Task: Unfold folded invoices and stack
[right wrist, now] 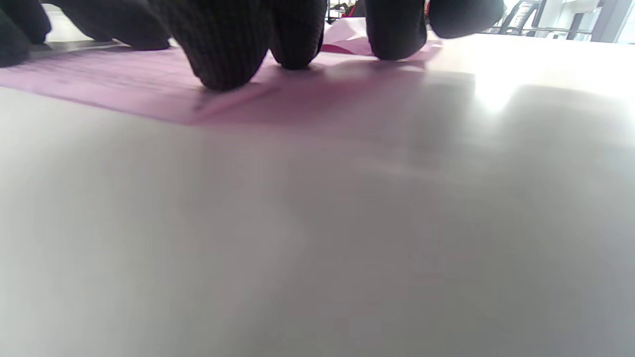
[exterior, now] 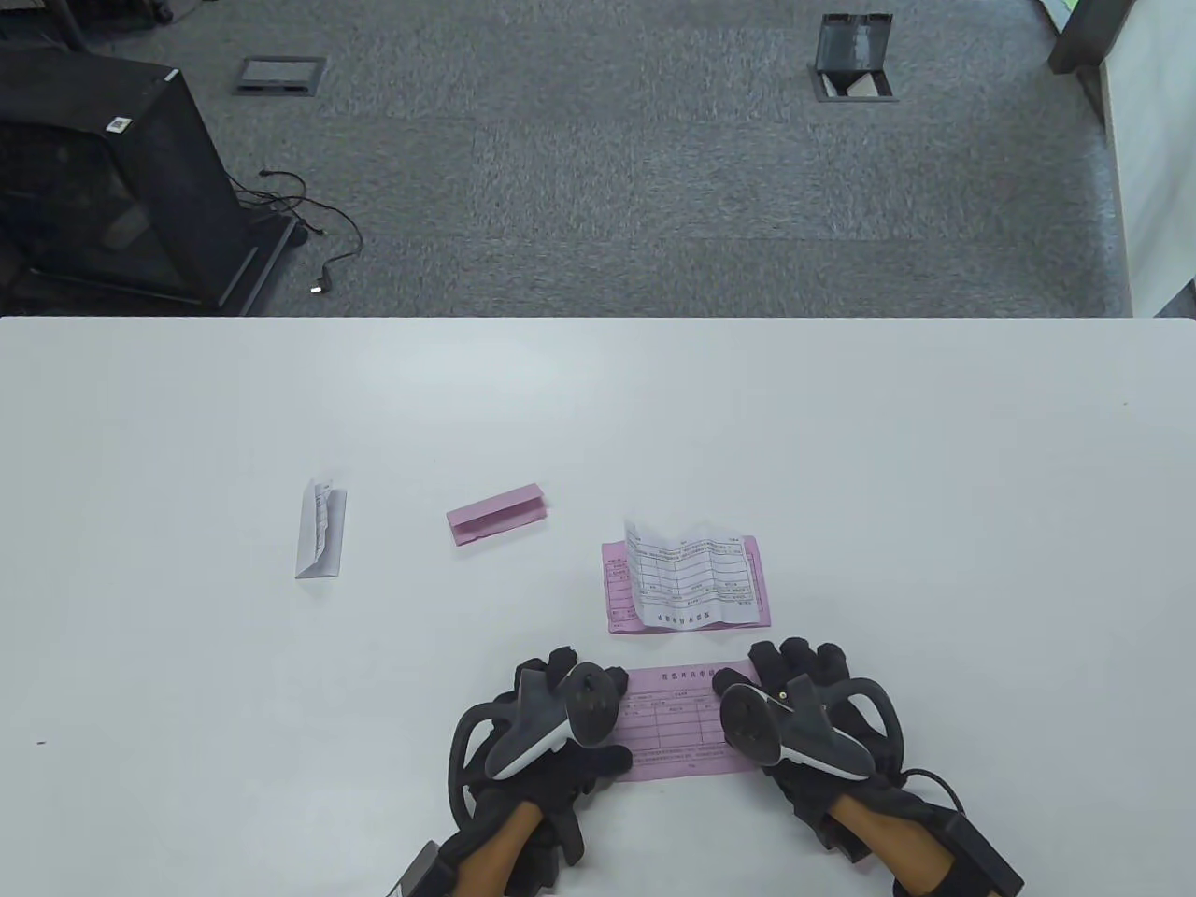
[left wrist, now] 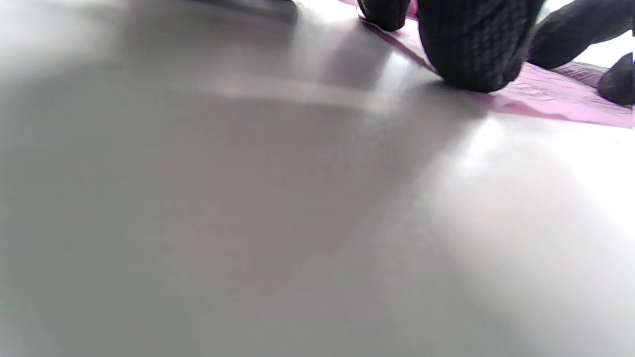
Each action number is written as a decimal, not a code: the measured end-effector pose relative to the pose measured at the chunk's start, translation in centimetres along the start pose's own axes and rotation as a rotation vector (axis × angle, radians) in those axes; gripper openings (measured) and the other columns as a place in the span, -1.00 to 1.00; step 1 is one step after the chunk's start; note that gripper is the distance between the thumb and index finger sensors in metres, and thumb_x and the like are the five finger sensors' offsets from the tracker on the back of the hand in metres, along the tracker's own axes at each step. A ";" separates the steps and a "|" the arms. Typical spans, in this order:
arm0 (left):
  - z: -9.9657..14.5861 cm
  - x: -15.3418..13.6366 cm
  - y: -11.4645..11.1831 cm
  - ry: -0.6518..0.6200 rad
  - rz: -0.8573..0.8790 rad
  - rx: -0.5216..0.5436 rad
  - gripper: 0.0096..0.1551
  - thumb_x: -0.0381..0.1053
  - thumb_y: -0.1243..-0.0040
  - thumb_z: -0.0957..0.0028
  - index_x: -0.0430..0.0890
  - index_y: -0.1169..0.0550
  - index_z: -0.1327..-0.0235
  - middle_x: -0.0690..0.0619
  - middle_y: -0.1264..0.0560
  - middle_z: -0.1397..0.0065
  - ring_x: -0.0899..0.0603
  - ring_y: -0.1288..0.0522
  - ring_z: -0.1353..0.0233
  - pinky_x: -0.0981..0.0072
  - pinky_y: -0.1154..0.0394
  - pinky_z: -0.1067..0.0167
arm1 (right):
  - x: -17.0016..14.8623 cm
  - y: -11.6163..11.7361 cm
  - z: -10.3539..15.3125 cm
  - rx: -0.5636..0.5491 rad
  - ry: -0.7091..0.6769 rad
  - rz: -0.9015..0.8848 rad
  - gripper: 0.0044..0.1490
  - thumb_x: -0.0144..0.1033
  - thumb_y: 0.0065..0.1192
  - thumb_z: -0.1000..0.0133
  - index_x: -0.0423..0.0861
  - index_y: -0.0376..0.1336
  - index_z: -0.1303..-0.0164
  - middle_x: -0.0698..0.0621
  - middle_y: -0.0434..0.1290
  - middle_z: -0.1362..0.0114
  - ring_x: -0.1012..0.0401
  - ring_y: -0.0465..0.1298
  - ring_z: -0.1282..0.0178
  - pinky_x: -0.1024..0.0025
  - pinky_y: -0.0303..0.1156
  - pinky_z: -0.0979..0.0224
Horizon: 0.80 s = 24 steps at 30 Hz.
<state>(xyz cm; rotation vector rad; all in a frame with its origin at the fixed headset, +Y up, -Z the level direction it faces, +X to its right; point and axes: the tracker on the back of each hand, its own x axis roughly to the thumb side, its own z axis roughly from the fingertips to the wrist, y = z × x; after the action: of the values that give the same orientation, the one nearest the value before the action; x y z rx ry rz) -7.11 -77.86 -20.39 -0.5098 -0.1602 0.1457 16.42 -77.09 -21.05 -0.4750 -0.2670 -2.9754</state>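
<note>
Both gloved hands lay low at the near edge of the white table (exterior: 187, 448), pressing a pink invoice (exterior: 675, 721) flat between them. Left hand (exterior: 547, 715) covered the sheet's left end; in the left wrist view its fingertips (left wrist: 471, 59) came down on the pink paper, pressing rather than pinching. Right hand (exterior: 794, 710) covered the right end; in the right wrist view several fingertips (right wrist: 223, 59) rested on the sheet, which lay flat on the table surface. Fingers of both hands looked extended and spread, not curled round anything. Just beyond the pink invoice, well within reach, sat the stack (exterior: 690, 584): a white invoice (exterior: 690, 572), creased and slightly lifted, on top of an opened pink one. Farther left on the table, a folded pink invoice (exterior: 496, 514) lay alone, and left of that a folded white invoice (exterior: 321, 529), both apart from the hands. Beyond the table, grey carpet (exterior: 607, 159) and a black cabinet (exterior: 112, 177) at far left.
</note>
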 end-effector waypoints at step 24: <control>-0.2 -0.2 0.1 0.007 0.005 0.043 -0.02 0.32 -0.27 0.05 0.30 -0.10 -0.63 -0.13 0.20 -0.76 -0.36 0.21 -0.64 -0.20 -0.02 -0.48 | -5.1 0.9 0.9 0.042 0.104 -0.171 -0.23 0.10 0.15 -0.05 0.20 0.10 -0.51 -0.21 0.14 -0.63 -0.24 0.16 -0.56 -0.44 -0.02 -0.49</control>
<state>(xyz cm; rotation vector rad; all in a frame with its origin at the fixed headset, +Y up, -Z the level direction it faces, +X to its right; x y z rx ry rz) -7.32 -77.92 -20.60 -0.4678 -0.1486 0.1515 21.65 -77.33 -21.66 -0.3065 -0.3777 -3.1402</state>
